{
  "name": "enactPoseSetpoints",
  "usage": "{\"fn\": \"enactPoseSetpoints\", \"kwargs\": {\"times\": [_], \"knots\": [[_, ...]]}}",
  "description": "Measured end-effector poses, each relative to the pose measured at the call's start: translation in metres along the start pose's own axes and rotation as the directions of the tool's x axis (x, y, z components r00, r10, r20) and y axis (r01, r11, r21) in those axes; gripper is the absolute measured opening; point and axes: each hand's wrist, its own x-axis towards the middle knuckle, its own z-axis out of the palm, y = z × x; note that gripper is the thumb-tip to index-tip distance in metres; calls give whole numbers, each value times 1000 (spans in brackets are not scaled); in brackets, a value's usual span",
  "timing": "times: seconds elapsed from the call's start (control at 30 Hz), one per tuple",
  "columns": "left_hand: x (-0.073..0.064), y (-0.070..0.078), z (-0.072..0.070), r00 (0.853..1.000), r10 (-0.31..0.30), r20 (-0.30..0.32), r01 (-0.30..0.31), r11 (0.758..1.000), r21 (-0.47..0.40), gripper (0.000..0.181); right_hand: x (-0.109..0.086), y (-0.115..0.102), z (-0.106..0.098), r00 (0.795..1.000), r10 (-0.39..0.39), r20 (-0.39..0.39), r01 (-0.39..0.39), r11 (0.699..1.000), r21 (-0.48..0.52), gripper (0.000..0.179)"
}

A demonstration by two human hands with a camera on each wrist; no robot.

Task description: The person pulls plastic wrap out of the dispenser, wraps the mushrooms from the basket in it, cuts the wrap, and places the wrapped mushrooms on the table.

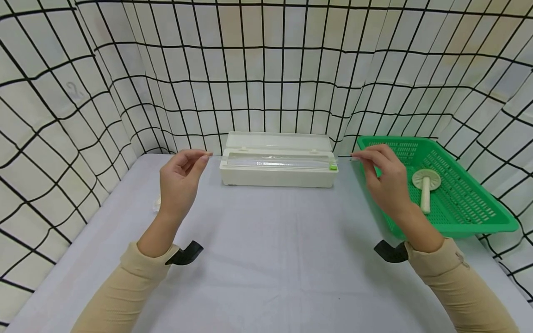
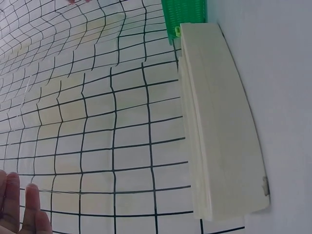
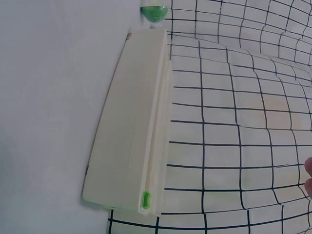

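My left hand is raised at the left of a white cling film dispenser, its thumb and fingertips pinched together. Level with it on the other side, my right hand pinches in the same way. Both seem to hold the edge of a clear plastic film, so thin that it hardly shows; in the left wrist view a faint glint of the plastic film runs out from the fingertips. The dispenser's lid stands raised at the back, a film roll inside and a green slider at its right end.
A green basket at the right holds a white disc with a stem. Behind my left hand lies a clear item, mostly hidden; the right wrist view shows a green dome there. Black wire grid encloses the table.
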Motion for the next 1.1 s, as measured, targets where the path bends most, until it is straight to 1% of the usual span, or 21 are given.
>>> {"fn": "enactPoseSetpoints", "kwargs": {"times": [0.2, 0.33, 0.5, 0.63, 0.7, 0.8, 0.87, 0.97, 1.03, 1.1], "knots": [[0, 2, -1, 1000, 13, -4, -13, 1000, -17, 14, 1, -3, -1, 999, -1, -39, 2, 1000, 18, 19], [-1, 2, -1, 1000, 10, -17, -10, 999, -37, 14, 0, -5, -2, 999, -9, -48, 10, 1000, 23, 19], [-3, 3, -1, 1000, 13, -25, -14, 998, -61, 14, -3, -7, -4, 998, -9, -64, 13, 998, 57, 13], [-5, 5, -1, 999, 21, -26, -23, 997, -80, 14, -6, -8, -6, 998, -17, -68, 23, 997, 78, 26], [-6, 6, -2, 999, 35, -22, -37, 996, -85, 13, -8, -8, -6, 997, -22, -71, 28, 996, 88, 33], [-8, 7, -4, 998, 68, -13, -69, 989, -134, 8, -10, -9, -7, 997, -29, -75, 37, 994, 100, 41], [-9, 7, -6, 996, 94, -5, -94, 981, -169, 8, -11, -8, -7, 996, -35, -84, 45, 992, 114, 42], [-10, 8, -8, 993, 118, 8, -113, 967, -226, 8, -14, -7, -7, 994, -46, -100, 59, 990, 130, 45], [-10, 8, -10, 990, 137, 26, -128, 965, -230, 7, -16, -7, -7, 993, -52, -107, 66, 989, 136, 45], [-10, 8, -12, 987, 152, 51, -134, 958, -253, 6, -18, -6, -8, 993, -54, -108, 69, 987, 145, 46]]}}
